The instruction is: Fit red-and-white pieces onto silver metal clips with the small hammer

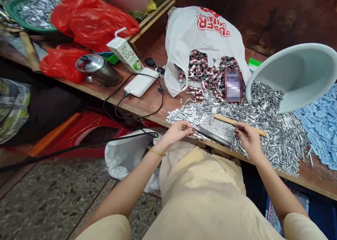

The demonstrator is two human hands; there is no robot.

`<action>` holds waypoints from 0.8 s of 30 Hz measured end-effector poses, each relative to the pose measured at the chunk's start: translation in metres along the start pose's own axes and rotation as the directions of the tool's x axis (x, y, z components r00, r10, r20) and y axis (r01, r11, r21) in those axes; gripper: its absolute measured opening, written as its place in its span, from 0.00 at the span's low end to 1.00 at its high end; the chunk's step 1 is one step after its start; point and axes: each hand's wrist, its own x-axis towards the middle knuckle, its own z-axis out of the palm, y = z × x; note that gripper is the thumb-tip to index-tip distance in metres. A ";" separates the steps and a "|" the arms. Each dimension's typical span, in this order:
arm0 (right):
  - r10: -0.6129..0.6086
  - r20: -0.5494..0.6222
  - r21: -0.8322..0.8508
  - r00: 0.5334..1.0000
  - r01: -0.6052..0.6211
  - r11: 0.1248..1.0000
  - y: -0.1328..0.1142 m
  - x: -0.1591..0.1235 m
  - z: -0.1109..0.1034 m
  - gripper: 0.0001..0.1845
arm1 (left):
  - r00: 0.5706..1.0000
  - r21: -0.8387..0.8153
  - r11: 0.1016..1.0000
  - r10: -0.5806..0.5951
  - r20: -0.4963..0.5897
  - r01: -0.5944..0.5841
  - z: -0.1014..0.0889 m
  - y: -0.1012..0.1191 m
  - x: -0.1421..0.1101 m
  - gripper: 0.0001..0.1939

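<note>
My right hand (248,139) is closed round the wooden handle of a small hammer (223,118). The hammer's pale head is above a speckled metal plate (219,129) near the table's front edge. Left of the plate, my left hand (181,130) has its thumb and fingers pinched together. What they hold, if anything, is too small to make out. A dark bar (212,135) runs along the plate's front side. Small silver metal parts (276,138) are heaped around the plate and under the right hand. A few red-and-silver parts (197,135) lie beside the left fingertips.
A white plastic bag (202,33) spills red-and-silver parts behind the plate. A grey-white tub (297,71) lies tipped at right, near light-blue pieces (319,127). A white power bank (141,82), cable, drink carton (126,54) and metal mug (98,70) stand left.
</note>
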 end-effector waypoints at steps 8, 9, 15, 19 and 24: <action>-0.032 0.381 0.272 0.924 -0.079 0.959 -0.035 0.058 0.067 0.09 | 0.992 -0.089 0.992 -0.083 0.093 0.091 -0.001 0.001 0.009 0.08; -0.038 0.413 0.254 0.910 -0.075 0.964 -0.037 0.061 0.073 0.09 | 0.993 -0.087 0.992 -0.082 0.083 0.089 -0.001 0.001 0.009 0.07; -0.237 0.460 -0.127 0.856 0.328 0.936 -0.044 0.070 0.092 0.08 | 0.999 0.005 0.999 -0.033 0.017 0.033 0.002 -0.006 0.010 0.03; -0.307 0.487 -0.209 0.818 0.450 0.868 -0.042 0.073 0.100 0.09 | 1.000 0.029 0.999 -0.013 0.014 0.012 0.002 -0.007 0.011 0.02; -0.329 0.487 -0.241 0.809 0.487 0.840 -0.039 0.071 0.105 0.11 | 0.997 -0.061 0.997 -0.045 0.064 0.049 0.000 -0.002 0.009 0.02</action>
